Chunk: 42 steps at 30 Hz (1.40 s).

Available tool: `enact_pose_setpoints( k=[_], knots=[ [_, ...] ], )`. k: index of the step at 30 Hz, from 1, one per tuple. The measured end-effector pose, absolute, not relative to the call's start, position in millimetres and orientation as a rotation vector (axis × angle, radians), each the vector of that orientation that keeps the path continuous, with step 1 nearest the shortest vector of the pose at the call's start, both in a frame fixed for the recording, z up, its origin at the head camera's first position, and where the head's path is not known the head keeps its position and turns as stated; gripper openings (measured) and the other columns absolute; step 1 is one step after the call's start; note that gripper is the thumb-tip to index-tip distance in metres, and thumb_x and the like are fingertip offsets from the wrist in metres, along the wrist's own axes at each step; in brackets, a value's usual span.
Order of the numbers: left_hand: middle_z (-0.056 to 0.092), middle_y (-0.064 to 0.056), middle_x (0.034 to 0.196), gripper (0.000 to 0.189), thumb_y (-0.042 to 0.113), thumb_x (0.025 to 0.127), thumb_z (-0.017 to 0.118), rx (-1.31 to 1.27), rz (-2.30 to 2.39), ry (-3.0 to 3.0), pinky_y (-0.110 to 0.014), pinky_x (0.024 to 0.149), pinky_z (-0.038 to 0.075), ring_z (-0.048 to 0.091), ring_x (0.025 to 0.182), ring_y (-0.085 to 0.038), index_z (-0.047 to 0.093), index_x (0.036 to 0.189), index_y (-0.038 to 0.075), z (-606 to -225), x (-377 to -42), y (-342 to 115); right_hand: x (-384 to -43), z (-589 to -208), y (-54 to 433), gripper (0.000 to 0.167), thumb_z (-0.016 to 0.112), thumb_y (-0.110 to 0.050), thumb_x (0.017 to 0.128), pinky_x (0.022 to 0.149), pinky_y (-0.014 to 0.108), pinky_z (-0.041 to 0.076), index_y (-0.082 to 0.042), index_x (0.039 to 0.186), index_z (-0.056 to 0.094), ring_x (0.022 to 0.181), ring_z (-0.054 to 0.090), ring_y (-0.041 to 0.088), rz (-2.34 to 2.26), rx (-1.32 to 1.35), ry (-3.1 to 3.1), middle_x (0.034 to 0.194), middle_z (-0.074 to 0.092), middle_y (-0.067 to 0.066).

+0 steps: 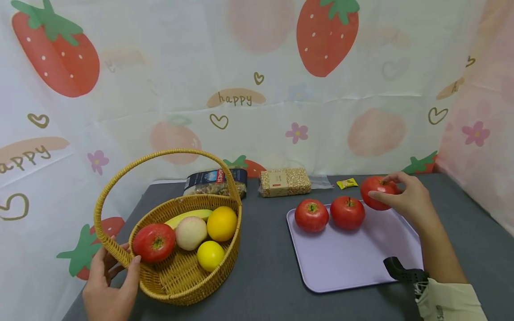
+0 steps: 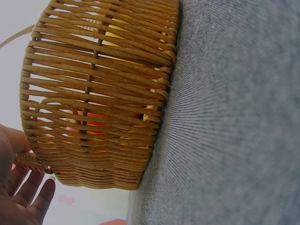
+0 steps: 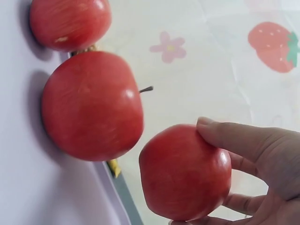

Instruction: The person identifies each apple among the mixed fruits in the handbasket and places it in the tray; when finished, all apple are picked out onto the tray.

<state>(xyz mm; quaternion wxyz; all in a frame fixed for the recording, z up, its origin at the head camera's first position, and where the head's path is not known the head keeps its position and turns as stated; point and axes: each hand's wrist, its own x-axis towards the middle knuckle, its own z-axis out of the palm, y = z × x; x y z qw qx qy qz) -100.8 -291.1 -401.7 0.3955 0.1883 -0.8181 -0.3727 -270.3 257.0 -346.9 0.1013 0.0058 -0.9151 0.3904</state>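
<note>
I have the right hand (image 1: 413, 200) holding a red apple (image 1: 373, 191) in its curled fingers (image 1: 396, 177) above the far edge of the purple tray (image 1: 361, 265), near two more apples (image 1: 347, 214), while the left hand (image 1: 110, 281) grips the wicker basket (image 1: 176, 274) beside its handle's base (image 1: 116, 250) on the grey worktop (image 1: 265, 249).

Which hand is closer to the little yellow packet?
Right. The right hand holds an apple just right of the packet; the left hand is far left of it, holding the basket.
</note>
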Motion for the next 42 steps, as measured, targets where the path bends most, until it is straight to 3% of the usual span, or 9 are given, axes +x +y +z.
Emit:
enact_pose_setpoints(
  k=[11,20,24,29,36,42],
  knots=[
    [0.064,-0.01,0.119,0.062,0.013,0.089,0.077,0.508,-0.95,-2.09,-0.006,0.078,0.041,0.052,0.098,-0.003,0.049,0.145,0.007,-402,-101,-292,-285,-371,268,0.059,0.081,-0.037,0.084,0.079,0.057,0.046,0.004,0.119,0.058,0.11,0.045,0.049,1.023,0.026,-2.801,0.121,0.052,0.034],
    [0.065,-0.012,0.119,0.062,0.013,0.089,0.077,0.496,-0.942,-2.085,-0.003,0.078,0.04,0.051,0.096,0.0,0.049,0.144,0.006,-401,-99,-292,-287,-375,265,0.051,0.08,-0.03,0.084,0.077,0.059,0.045,0.006,0.113,0.058,0.105,0.045,0.049,0.963,0.058,-2.799,0.115,0.049,0.035],
    [0.065,-0.011,0.12,0.063,0.013,0.089,0.077,0.492,-0.95,-2.083,-0.003,0.079,0.041,0.052,0.097,-0.001,0.048,0.145,0.007,-400,-99,-292,-281,-363,250,0.049,0.079,-0.029,0.086,0.081,0.064,0.044,0.006,0.114,0.058,0.11,0.042,0.052,0.903,0.109,-2.793,0.121,0.044,0.036],
    [0.065,-0.011,0.119,0.063,0.012,0.089,0.077,0.488,-0.955,-2.077,-0.003,0.078,0.041,0.052,0.097,0.0,0.048,0.145,0.007,-400,-97,-292,-261,-338,193,0.036,0.078,-0.019,0.087,0.093,0.067,0.041,0.001,0.113,0.063,0.118,0.046,0.049,0.878,0.345,-2.667,0.129,0.048,0.029],
    [0.065,-0.013,0.119,0.063,0.012,0.088,0.078,0.435,-0.961,-2.065,-0.001,0.078,0.04,0.051,0.096,0.003,0.049,0.143,0.004,-400,-100,-292,-238,-342,78,0.028,0.084,-0.015,0.082,0.088,0.046,0.054,-0.011,0.105,0.069,0.108,0.061,0.026,0.88,0.959,-2.428,0.117,0.062,0.007],
    [0.065,-0.013,0.119,0.063,0.011,0.088,0.078,0.437,-0.963,-2.072,-0.002,0.078,0.04,0.052,0.096,0.001,0.049,0.142,0.003,-401,-99,-293,-228,-360,-15,0.035,0.081,-0.024,0.086,0.089,0.033,0.053,-0.011,0.115,0.067,0.109,0.059,0.02,0.816,1.328,-2.357,0.126,0.059,0.006]
  ],
)
